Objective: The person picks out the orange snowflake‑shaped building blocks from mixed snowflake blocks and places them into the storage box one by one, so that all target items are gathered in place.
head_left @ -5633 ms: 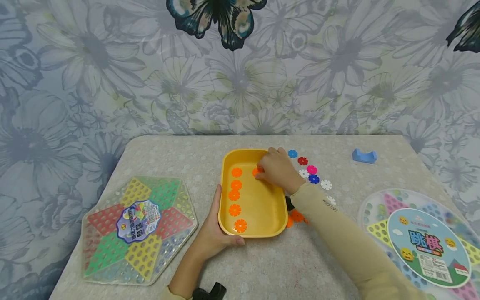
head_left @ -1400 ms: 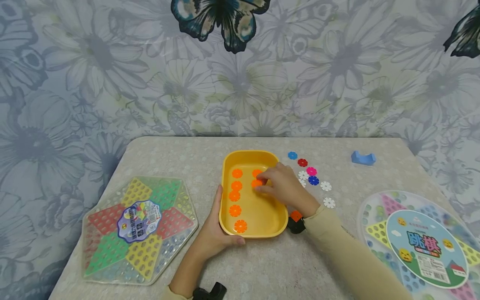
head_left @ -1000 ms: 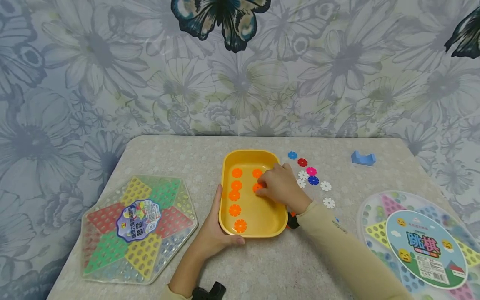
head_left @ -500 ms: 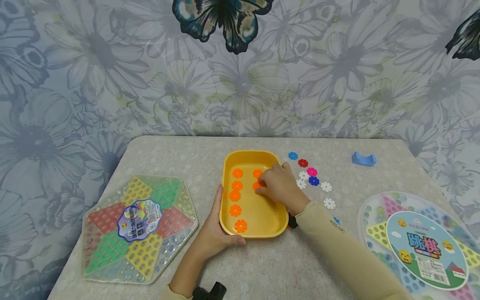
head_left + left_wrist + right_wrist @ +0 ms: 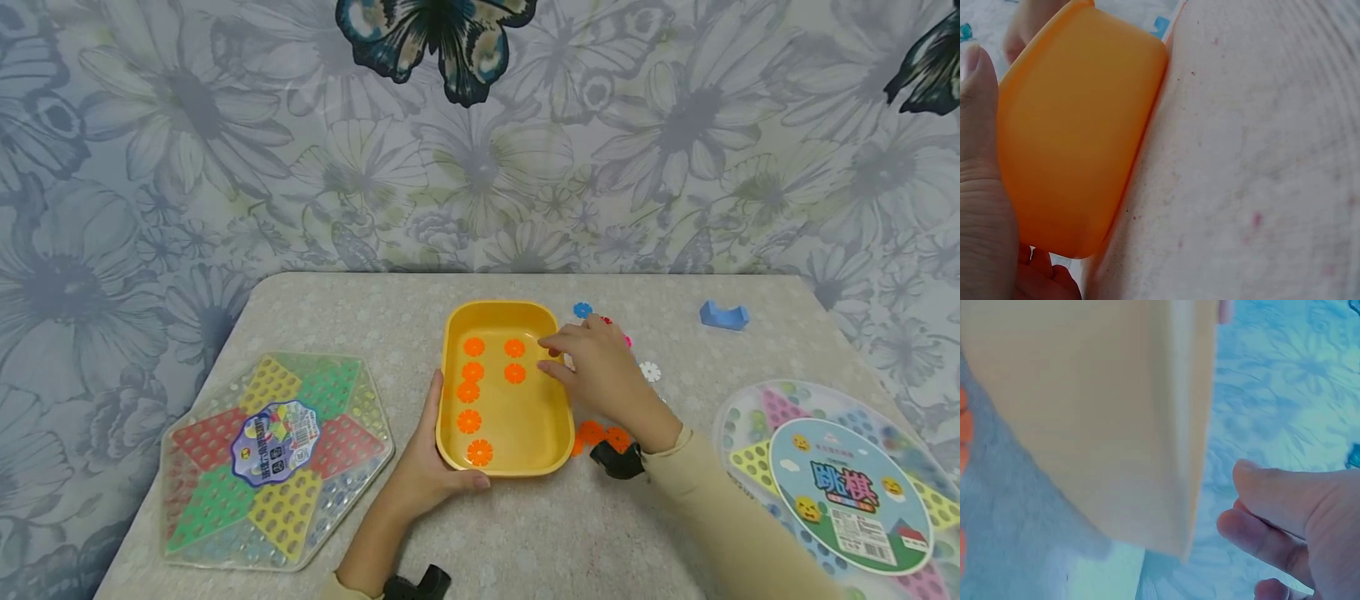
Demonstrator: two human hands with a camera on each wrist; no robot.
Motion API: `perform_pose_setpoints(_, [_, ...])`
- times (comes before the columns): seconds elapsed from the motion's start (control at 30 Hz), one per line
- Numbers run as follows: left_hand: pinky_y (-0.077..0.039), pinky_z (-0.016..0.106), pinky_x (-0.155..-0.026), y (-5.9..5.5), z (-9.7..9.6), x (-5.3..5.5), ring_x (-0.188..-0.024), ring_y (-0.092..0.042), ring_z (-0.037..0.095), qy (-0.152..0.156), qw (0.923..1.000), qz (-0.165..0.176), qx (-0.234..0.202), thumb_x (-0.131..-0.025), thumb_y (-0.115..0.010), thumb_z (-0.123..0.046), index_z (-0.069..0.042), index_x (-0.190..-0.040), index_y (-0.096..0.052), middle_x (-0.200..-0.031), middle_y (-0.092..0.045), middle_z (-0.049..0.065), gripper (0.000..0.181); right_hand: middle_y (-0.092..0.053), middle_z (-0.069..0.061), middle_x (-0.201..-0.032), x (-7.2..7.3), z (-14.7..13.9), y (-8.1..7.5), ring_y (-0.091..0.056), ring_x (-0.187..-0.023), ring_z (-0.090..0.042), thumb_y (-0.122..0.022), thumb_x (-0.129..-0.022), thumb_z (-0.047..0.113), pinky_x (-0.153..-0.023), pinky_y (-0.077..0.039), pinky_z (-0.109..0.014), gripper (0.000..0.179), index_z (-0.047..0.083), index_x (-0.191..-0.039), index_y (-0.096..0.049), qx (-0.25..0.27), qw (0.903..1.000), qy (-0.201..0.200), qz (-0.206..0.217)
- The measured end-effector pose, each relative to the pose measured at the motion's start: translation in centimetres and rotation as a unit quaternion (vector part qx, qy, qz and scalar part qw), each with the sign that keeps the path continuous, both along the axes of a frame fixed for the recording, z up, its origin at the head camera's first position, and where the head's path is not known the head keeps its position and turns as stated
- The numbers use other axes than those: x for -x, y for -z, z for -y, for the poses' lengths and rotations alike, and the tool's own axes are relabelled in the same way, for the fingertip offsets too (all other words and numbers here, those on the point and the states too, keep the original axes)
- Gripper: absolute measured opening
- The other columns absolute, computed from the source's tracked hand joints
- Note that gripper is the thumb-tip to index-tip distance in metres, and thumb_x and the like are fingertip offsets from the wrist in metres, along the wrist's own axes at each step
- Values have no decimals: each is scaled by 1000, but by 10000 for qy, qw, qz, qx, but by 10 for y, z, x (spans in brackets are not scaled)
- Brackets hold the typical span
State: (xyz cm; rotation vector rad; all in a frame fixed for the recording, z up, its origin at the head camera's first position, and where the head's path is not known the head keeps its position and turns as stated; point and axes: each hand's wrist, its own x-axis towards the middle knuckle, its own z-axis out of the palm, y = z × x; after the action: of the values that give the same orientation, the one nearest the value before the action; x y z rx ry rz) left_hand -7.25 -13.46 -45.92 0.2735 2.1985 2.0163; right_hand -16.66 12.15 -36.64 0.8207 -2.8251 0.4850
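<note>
Left hand point(image 5: 423, 471): its fingers are grasping the yellow tray point(image 5: 536, 442) by the left wall and near-left corner; a sudden twist here would be jolting every disc inside.
Tray: it is apparently sitting on the worktop point(image 5: 517, 542); with one corner alone being held, a push on the right wall could be swinging it round.
Loose orange discs point(image 5: 591, 432): these are lying on the worktop just beside the near-right corner; the black wrist mount point(image 5: 617, 460) is hanging close by, and a low sweep might be scattering them.
Left column point(image 5: 469, 421): five orange discs are lying inside along the left wall; the second and third from the far end are seemingly touching, so nudging one may be shifting both.
Right hand point(image 5: 600, 371): it is hovering at the right rim, its fingers released, nothing showing between thumb and forefinger; a careless dip would be brushing the right pair.
Right pair point(image 5: 514, 372): two orange discs are lying inside, near the fingertips and most exposed.
Coloured discs point(image 5: 650, 372): these are lying beyond, partly hidden behind the hand; unseen contact could be displacing them.
</note>
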Motion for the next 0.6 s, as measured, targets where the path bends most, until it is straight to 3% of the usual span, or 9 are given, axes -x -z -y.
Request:
perform_pose_setpoints(0.2, [-27, 13, -113, 0, -1, -1, -152, -24, 21, -22, 10000, -30, 12, -61, -93, -49, -40, -158, 7, -168, -6, -5, 139, -73, 2, -96, -14, -31, 1, -54, -87, -23, -78, -86, 25, -77, -44, -40, 29, 14, -112, -76, 96, 9993, 298, 201])
perform_pose_setpoints(0.47, [-25, 14, -114, 1, 0, -1, -152, -25, 21, -38, 9998, -123, 120, -60, -92, -52, -40, -158, 6, -168, -7, -4, 140, -70, 7, -89, -29, -60, 24, -59, -84, -17, -79, -85, 25, -74, -50, -34, 31, 13, -112, -75, -284, 9878, 334, 1495])
perform_pose_setpoints(0.6, [-24, 14, -113, 2, 0, -2, -152, -24, 20, -67, 9997, -66, 209, -59, -92, -53, -41, -158, 6, -168, -8, -6, 140, -69, 8, -89, -35, -66, 36, -57, -83, -13, -84, -78, 30, -76, -50, -33, 38, 13, -111, -75, -364, 9834, 205, 1768])
